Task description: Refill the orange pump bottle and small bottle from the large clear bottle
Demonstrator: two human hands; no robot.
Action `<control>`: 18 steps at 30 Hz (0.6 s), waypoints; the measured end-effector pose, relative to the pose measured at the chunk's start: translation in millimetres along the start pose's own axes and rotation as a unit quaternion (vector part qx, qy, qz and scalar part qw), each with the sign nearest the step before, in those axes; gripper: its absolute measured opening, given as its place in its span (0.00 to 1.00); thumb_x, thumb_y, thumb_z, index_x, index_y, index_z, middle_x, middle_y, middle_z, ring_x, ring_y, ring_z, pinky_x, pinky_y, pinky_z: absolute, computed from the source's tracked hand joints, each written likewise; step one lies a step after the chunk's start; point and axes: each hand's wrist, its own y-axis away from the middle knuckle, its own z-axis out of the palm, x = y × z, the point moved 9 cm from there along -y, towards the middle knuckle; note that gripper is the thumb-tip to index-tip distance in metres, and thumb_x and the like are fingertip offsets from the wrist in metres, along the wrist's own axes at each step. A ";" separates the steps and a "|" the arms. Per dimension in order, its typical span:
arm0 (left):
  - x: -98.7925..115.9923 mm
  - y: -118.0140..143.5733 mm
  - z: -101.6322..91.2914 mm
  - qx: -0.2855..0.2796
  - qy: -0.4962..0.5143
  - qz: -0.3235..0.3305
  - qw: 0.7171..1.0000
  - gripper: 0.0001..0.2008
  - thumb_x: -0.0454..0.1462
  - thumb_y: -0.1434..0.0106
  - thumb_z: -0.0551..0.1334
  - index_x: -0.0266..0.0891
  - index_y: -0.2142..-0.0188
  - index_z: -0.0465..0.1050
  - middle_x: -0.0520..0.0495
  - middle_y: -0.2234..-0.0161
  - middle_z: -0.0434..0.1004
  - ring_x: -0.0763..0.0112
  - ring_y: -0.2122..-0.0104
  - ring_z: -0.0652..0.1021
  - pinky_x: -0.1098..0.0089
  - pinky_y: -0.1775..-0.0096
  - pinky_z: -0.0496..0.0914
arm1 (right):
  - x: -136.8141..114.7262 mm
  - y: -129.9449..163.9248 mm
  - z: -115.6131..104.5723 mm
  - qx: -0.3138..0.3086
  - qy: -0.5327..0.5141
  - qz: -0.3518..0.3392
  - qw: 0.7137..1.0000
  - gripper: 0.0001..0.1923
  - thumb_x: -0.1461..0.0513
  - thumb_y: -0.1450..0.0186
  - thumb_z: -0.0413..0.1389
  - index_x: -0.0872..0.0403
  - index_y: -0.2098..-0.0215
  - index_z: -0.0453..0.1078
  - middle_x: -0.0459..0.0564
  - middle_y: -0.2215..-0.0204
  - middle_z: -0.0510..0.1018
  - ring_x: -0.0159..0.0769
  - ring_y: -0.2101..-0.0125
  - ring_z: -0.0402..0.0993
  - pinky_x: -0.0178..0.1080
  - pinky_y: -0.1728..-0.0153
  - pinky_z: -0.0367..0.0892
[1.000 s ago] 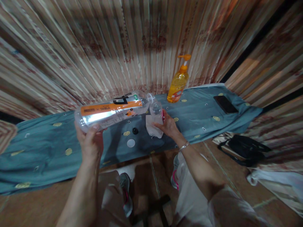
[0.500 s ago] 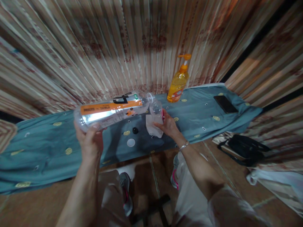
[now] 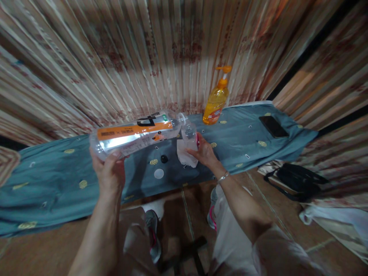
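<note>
My left hand (image 3: 110,170) grips the base of a large clear plastic bottle (image 3: 135,135) with an orange label, held nearly level with its open mouth to the right. That mouth meets the top of a small clear bottle (image 3: 189,134), which stands on the teal cloth. My right hand (image 3: 203,151) holds the small bottle together with a white cloth (image 3: 185,153) wrapped at its base. A black cap (image 3: 164,158) and a white cap (image 3: 159,174) lie on the cloth below the big bottle.
An orange pump bottle (image 3: 216,100) stands at the back by the corrugated wall. A dark phone (image 3: 273,127) lies on the teal-covered bench (image 3: 51,184) at the right. A black bag (image 3: 299,180) sits on the floor to the right.
</note>
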 end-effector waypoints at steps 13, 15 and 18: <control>1.7 -0.8 0.7 -0.013 -0.024 0.015 1.000 0.38 0.41 0.58 0.76 0.50 0.44 0.76 0.46 0.48 0.80 0.69 0.66 0.75 0.64 0.63 0.77 | -0.4 -0.5 0.4 -0.006 0.002 0.001 1.000 0.42 0.55 0.42 0.72 0.61 0.36 0.64 0.66 0.49 0.82 0.55 0.52 0.82 0.53 0.47 0.77; 1.9 -0.3 1.6 -0.017 -0.028 0.016 0.999 0.38 0.41 0.58 0.76 0.50 0.44 0.76 0.46 0.48 0.80 0.69 0.67 0.75 0.63 0.63 0.77 | 0.8 -0.3 0.7 -0.004 0.001 -0.002 1.000 0.41 0.55 0.42 0.72 0.59 0.35 0.64 0.65 0.48 0.82 0.55 0.51 0.82 0.54 0.47 0.77; 1.8 0.7 2.5 -0.015 -0.022 0.007 1.000 0.38 0.40 0.57 0.76 0.50 0.44 0.76 0.47 0.50 0.81 0.69 0.67 0.75 0.64 0.62 0.77 | 2.1 -0.3 1.1 -0.002 0.003 -0.008 1.000 0.41 0.54 0.41 0.71 0.57 0.35 0.63 0.64 0.47 0.82 0.55 0.50 0.81 0.54 0.47 0.77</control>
